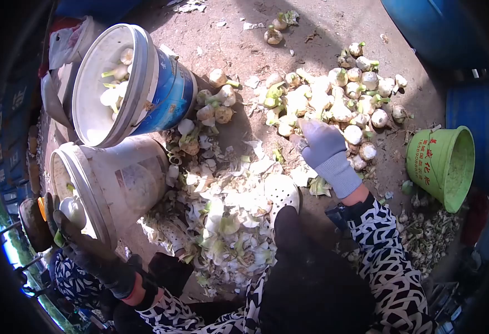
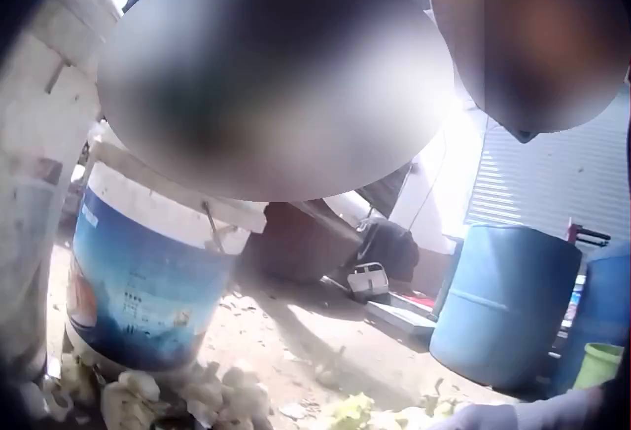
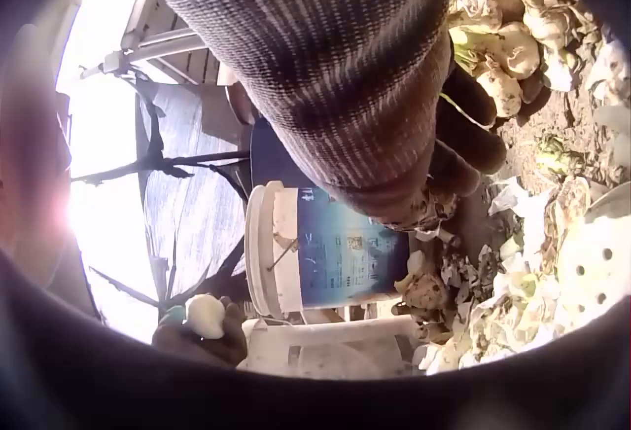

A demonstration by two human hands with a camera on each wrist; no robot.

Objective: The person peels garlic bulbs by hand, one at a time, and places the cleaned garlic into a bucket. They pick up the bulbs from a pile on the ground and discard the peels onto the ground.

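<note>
I see the left hand [image 1: 91,250] clamped on a pale bulb [image 1: 73,212] by the white bucket [image 1: 130,172] — right hand [image 1: 323,149] at the bulb pile [image 1: 342,108], grip: can't tell.

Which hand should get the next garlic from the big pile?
Probably the right hand. It is right at the edge of the pile, while the left hand is farther off, holding a white garlic by the bucket.

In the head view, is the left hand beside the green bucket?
No, the left hand, holding a white bulb, is beside a white bucket; the green bucket stands far right.
</note>
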